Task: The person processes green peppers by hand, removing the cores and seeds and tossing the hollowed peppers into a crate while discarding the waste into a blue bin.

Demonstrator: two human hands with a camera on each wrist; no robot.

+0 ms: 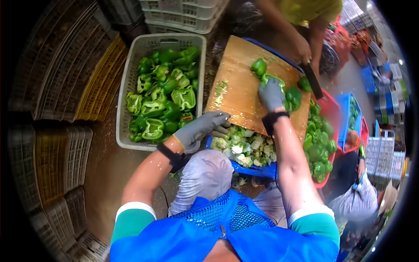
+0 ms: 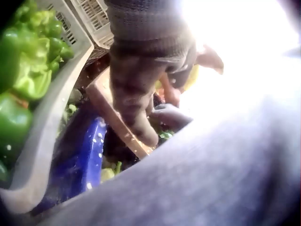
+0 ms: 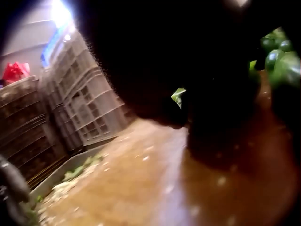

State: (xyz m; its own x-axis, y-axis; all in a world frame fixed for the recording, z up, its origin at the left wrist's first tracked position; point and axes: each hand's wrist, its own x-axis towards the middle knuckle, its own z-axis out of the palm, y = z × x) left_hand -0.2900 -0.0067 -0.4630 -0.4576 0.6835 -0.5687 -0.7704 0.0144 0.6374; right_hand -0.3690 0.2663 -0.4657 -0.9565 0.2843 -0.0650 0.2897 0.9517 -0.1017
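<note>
My gloved right hand (image 1: 271,94) grips a cut green bell pepper (image 1: 278,80) on the wooden cutting board (image 1: 238,74). Beside it lie another green pepper (image 1: 259,66) and a darker one (image 1: 293,98). At the board's near left corner is my gloved left hand (image 1: 201,126), fingers mostly extended and holding nothing. In the left wrist view its finger (image 2: 141,127) overlaps the board's edge (image 2: 110,110). The right wrist view shows my right hand (image 3: 188,70) as a dark shape over the board, with most of the pepper hidden.
A grey crate (image 1: 123,100) of halved peppers stands left. Under the board, a blue container (image 1: 244,169) holds pale cores and seeds. Whole peppers fill a red crate (image 1: 335,118) at right. Across the board another person's hand (image 1: 302,49) holds a broad knife (image 1: 313,81). Stacked crates (image 1: 179,17) stand behind.
</note>
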